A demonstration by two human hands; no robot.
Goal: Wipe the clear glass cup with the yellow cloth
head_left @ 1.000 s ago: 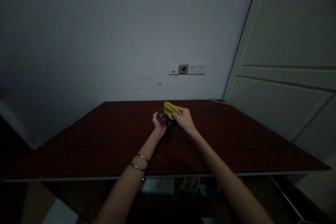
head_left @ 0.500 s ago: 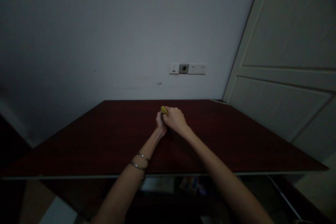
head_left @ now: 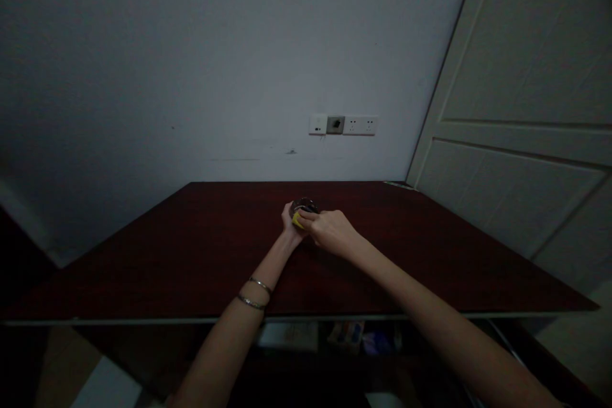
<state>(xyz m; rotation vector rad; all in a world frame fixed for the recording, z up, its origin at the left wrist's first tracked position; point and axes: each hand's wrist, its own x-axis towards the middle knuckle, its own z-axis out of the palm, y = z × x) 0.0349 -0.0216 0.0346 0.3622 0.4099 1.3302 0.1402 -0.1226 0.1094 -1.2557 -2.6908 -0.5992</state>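
Note:
Over the middle of the table, my left hand [head_left: 289, 222] is wrapped round the left side of a dark, see-through glass [head_left: 306, 203]. The round rim of the glass shows above my fingers; its lower part is hidden. My right hand [head_left: 333, 231] is closed with its fingertips on a soft yellow pad [head_left: 298, 219], and I cannot tell whether this is a cloth or a sponge. The pad presses against the near side of the glass, beside my left palm. Two metal bangles [head_left: 252, 303] circle my left forearm.
The dark red table [head_left: 191, 248] reaches back to a pale wall [head_left: 201, 64]. Wall sockets [head_left: 359, 125] sit above its far edge, and a white panelled door [head_left: 526, 95] stands at the right. Under the front edge, a shelf holds a purple item [head_left: 377, 343] and other things.
My right hand has moved right and nearer with the yellow pad, from above the glass to its near side. The rim of the glass now shows. My left hand has barely moved.

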